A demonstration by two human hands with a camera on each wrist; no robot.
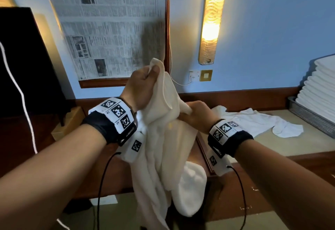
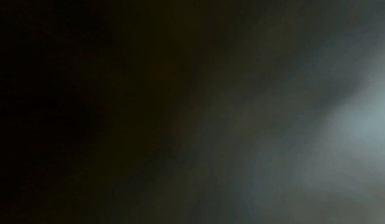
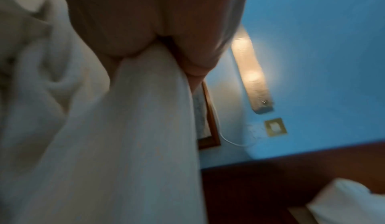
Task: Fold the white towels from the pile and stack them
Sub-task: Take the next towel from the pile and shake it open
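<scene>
Both hands grasp one white towel held up in front of us; our left hand pinches a top corner, raised higher; our right hand clutches the cloth lower, just beside it; the towel hangs down in loose folds; another unfolded towel lies on the desk; folded towels sit stacked at far right; our left wrist view is dark.
</scene>
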